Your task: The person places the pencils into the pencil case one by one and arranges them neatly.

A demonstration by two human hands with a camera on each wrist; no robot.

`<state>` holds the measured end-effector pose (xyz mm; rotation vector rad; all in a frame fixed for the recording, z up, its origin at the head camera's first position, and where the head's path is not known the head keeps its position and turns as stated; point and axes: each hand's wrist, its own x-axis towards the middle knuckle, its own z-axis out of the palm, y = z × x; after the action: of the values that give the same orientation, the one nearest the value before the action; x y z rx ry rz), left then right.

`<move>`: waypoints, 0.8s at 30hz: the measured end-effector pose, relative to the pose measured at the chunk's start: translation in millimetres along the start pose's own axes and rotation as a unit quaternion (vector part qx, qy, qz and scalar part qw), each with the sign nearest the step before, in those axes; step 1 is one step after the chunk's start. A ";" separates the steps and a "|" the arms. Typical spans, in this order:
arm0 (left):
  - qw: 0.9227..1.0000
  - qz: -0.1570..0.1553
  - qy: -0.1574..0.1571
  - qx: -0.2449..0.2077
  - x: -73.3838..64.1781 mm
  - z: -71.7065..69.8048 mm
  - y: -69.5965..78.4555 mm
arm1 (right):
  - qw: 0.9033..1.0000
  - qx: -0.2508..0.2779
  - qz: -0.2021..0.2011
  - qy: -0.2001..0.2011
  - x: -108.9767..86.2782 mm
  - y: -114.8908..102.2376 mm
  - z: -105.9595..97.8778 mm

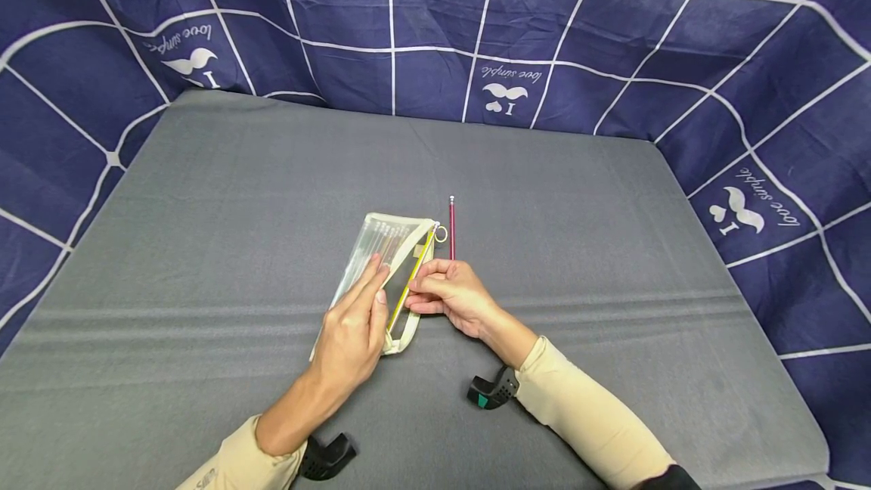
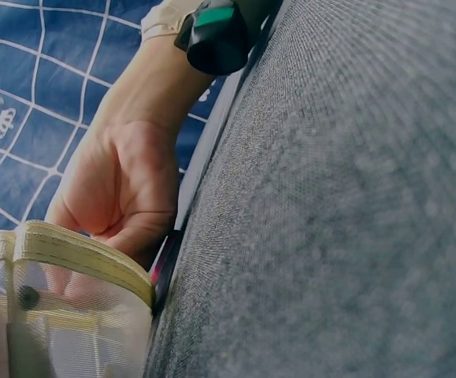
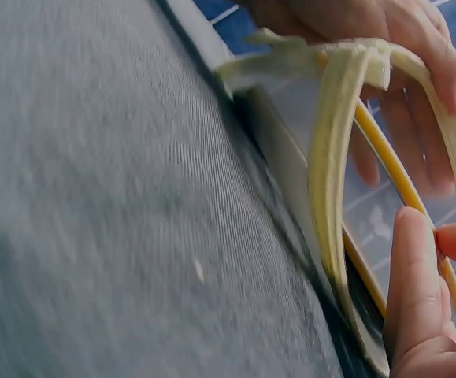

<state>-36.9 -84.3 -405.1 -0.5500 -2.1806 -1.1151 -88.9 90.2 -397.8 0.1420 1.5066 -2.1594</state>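
Note:
A see-through mesh pencil case (image 1: 357, 248) with cream edging lies on the grey surface, its zipped side gaping. My left hand (image 1: 355, 331) holds it by the upper edge of the opening, fingers spread over the mesh and thumb at the rim. With thumb and fingertips, my right hand (image 1: 452, 297) pinches a yellow pencil (image 3: 389, 157) that lies lengthwise within the opening. Several pencils (image 1: 391, 231) show through the mesh, mostly blurred. A dark red pencil (image 1: 452, 221) lies just beyond my right hand, its lower end hidden by that hand.
A grey cloth-covered table (image 1: 578, 233) spreads around the case, with creases running across it. Blue white-lined cloth (image 1: 435, 21) hangs along the back and sides. A small ring (image 1: 441, 234) hangs at the case's far corner. Each wrist wears a black device (image 1: 493, 389).

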 end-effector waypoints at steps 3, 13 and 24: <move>1.000 0.001 -0.001 0.000 0.3 -0.4 -0.1 | 1.000 0.012 0.008 0.004 -0.5 1.9 3.2; 1.000 0.003 0.003 -0.007 -0.3 -0.9 0.2 | 1.000 0.014 0.020 0.000 -4.5 3.4 12.3; 1.000 0.003 0.007 -0.010 -0.4 -0.9 0.3 | 0.998 0.042 0.049 -0.009 -3.3 3.7 14.8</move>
<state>-36.1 -84.9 -404.8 -0.5551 -2.1562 -1.1360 -81.5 76.9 -394.1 0.2188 1.3699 -2.1415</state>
